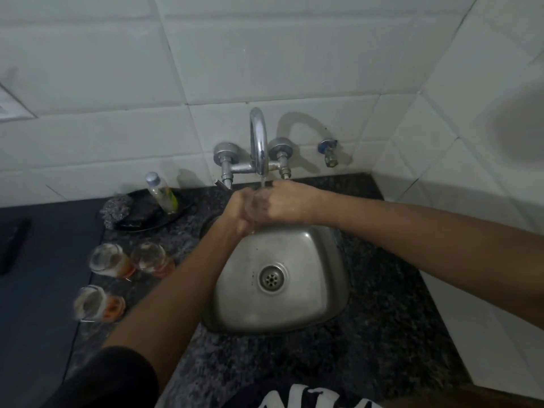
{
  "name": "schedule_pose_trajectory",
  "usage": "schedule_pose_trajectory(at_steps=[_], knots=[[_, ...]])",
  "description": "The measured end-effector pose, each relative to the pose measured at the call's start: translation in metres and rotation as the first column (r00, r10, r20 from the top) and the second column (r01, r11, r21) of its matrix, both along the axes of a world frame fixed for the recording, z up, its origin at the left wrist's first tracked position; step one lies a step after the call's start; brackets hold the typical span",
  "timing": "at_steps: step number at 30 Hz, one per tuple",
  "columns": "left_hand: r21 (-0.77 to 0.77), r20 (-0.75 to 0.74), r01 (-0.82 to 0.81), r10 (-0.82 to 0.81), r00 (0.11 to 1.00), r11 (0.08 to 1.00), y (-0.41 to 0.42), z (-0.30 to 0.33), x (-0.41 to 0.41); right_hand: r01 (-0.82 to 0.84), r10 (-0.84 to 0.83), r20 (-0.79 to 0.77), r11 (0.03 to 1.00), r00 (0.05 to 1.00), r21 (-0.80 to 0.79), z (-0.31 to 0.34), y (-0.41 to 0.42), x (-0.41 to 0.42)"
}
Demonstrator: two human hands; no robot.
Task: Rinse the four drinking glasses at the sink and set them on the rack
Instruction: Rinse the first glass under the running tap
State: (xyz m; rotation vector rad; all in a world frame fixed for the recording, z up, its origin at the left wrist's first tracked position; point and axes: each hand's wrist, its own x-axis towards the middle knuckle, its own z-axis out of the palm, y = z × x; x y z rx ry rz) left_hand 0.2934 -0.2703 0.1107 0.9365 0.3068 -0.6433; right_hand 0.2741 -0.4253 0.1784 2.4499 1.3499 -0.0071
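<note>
Water runs from the chrome faucet point(259, 142) into the steel sink point(309, 290). Under the stream my left hand point(237, 212) and my right hand point(287, 201) meet, curled round a clear drinking glass point(259, 206) that is blurred and mostly hidden between them. Three more glasses with orange print stand on the granite counter left of the sink: two side by side, one point(107, 260) and another point(151, 257), with the third point(95, 303) nearer to me. No rack is in view.
Behind the glasses a black dish point(153, 223) holds a dark sponge, a steel wool pad point(116, 207) and a small soap bottle point(162, 191). A dark flat surface point(44, 260) lies at far left. White tiled walls close the back and right side.
</note>
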Motion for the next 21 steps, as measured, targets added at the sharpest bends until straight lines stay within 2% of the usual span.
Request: schedule_pose_trajectory(at_steps=[2, 3, 5, 6, 7, 8, 10, 12, 13, 15, 19, 20, 21], knots=[[-0.105, -0.011, -0.152, 0.152, 0.988, 0.983, -0.003, -0.005, 0.002, 0.171, -0.167, -0.093, 0.984, 0.982, 0.041, 0.015, 0.009, -0.009], [-0.133, -0.056, -0.203, 0.197, 0.979, 0.97, -0.004, -0.008, 0.001, 0.196, -0.195, -0.078, 0.981, 0.978, 0.0, 0.017, 0.01, -0.008], [-0.099, -0.105, -0.177, 0.166, 0.981, 0.979, -0.004, -0.012, -0.004, 0.122, -0.12, -0.157, 0.993, 0.98, 0.0, 0.02, 0.012, -0.007], [-0.03, -0.128, -0.103, 0.098, 0.987, 0.994, -0.002, -0.011, -0.004, 0.035, -0.047, -0.136, 0.995, 0.99, -0.093, 0.019, 0.014, -0.005], [0.064, -0.139, -0.021, 0.029, 0.99, 0.998, -0.002, -0.006, -0.004, -0.052, 0.043, -0.083, 0.992, 0.996, -0.118, 0.009, 0.012, 0.001], [0.156, -0.127, 0.039, -0.019, 0.992, 0.987, -0.001, 0.0, -0.004, -0.127, 0.126, -0.021, 0.989, 0.992, -0.069, -0.001, 0.01, 0.005], [0.217, -0.088, 0.035, -0.016, 0.996, 0.976, -0.003, 0.004, -0.003, -0.059, 0.059, 0.014, 0.998, 0.998, 0.005, -0.006, 0.01, -0.002], [0.148, -0.053, -0.075, 0.084, 0.995, 0.986, -0.005, 0.0, -0.003, 0.143, -0.141, -0.044, 0.989, 0.989, 0.048, 0.001, 0.018, -0.017], [0.104, -0.043, -0.156, 0.161, 0.986, 0.982, -0.005, -0.004, -0.004, 0.18, -0.179, -0.038, 0.983, 0.983, 0.035, -0.001, 0.019, -0.017], [0.056, -0.05, -0.189, 0.191, 0.98, 0.98, -0.001, -0.012, -0.003, 0.208, -0.203, -0.068, 0.976, 0.977, 0.063, 0.003, 0.02, -0.016], [0.217, -0.063, 0.069, -0.057, 0.996, 0.974, 0.0, 0.001, -0.002, 0.071, -0.062, -0.097, 0.993, 0.993, 0.094, 0.003, 0.013, -0.016], [0.244, -0.063, 0.095, -0.082, 0.995, 0.965, -0.002, 0.005, -0.001, 0.031, -0.027, -0.035, 0.994, 0.999, 0.106, 0.0, 0.011, -0.017], [0.247, -0.042, 0.09, -0.083, 0.996, 0.965, -0.003, 0.004, 0.001, 0.063, -0.062, -0.013, 0.994, 0.998, 0.093, -0.003, 0.01, -0.021]])
